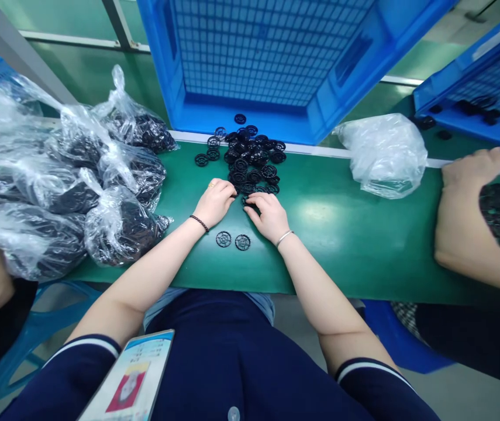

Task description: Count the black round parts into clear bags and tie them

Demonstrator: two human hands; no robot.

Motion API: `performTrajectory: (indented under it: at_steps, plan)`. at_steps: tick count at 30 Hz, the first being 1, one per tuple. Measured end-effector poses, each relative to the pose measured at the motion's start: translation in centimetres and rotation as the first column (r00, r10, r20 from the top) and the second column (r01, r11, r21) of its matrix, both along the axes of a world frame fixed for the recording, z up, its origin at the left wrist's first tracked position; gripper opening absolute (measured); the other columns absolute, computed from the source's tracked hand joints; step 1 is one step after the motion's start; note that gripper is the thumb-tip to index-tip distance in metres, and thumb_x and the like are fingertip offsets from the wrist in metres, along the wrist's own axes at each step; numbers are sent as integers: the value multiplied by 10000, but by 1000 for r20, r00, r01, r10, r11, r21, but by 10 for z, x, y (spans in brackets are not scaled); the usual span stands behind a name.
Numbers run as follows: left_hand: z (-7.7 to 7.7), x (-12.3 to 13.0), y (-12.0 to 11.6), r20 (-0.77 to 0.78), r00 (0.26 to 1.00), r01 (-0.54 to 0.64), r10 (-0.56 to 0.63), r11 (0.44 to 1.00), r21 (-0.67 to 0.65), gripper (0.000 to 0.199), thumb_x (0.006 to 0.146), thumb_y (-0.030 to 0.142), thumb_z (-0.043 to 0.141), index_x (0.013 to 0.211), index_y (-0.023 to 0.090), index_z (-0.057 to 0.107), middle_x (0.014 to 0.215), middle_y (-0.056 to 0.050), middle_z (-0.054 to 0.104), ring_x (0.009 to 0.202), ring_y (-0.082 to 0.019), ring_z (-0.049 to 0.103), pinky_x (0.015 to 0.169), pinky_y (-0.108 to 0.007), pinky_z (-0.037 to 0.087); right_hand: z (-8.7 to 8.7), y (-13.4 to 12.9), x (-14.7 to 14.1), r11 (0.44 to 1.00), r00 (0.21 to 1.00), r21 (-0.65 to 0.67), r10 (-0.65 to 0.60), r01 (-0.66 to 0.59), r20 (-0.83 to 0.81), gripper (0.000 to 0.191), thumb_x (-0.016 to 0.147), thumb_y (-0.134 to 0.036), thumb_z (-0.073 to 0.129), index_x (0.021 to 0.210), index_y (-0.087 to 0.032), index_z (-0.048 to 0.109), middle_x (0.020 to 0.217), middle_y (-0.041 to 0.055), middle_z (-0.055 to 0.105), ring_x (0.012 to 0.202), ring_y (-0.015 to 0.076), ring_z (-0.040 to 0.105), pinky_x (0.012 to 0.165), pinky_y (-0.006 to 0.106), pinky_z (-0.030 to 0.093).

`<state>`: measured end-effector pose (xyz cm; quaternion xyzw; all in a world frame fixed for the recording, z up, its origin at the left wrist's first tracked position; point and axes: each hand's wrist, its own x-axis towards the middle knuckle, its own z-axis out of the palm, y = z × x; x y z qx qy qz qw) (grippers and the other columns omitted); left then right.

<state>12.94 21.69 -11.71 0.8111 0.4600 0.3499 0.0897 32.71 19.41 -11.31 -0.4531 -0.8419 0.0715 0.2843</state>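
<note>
A pile of black spoked plastic discs (254, 155) lies on the green tabletop (333, 234) in front of me. At the pile's near edge, my left hand (216, 202) has its fingers bent together on a black disc, mostly hidden by the fingertips. Just to the right, my right hand (271, 217) pinches another dark disc (245, 200) between thumb and fingers; little of it shows. Two separate discs, a left one (224, 238) and a right one (243, 242), lie flat side by side between my forearms.
Knotted clear bags (118, 225) full of black parts crowd the left. A blue crate (243, 120) lies tipped toward me behind the pile. To the right are a crumpled clear bag (388, 155), another blue crate (473, 88) and a co-worker's arm (464, 216). Another person's arm shows far left.
</note>
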Motion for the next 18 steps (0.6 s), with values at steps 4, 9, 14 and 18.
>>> performTrajectory:
  at_steps: [4,9,14,18]
  plan:
    - [6,-2,-4,178,981,-52,73,991,-122,22,829,152,657,812,162,647,918,-63,703,914,-205,612,903,-383,499,2,2,1,999,990,-9,-36,35,-135,195,961,-346,481,940,-211,620,988,97,696,968,232,629,877,412,508]
    - [12,-15,-20,410,896,51,172,876,-479,172,820,215,621,985,177,651,863,-19,712,764,-138,653,754,-278,558,8,-8,6,985,963,-171,-54,8,-266,255,973,-401,432,969,-217,609,884,65,680,764,182,624,728,342,533]
    - [20,-28,-24,211,973,196,-97,828,-525,68,783,206,661,839,193,699,804,-4,703,710,-137,635,690,-257,528,11,-11,8,960,973,-206,156,-189,-168,237,961,-379,464,926,-218,634,861,57,681,798,180,633,785,343,531]
    - [22,-30,-20,94,979,202,-179,901,-385,33,783,204,682,788,186,709,837,-22,679,693,-136,596,703,-278,509,9,-9,7,960,964,-131,229,-246,-133,213,933,-379,531,835,-225,642,911,69,662,893,193,624,840,359,529]
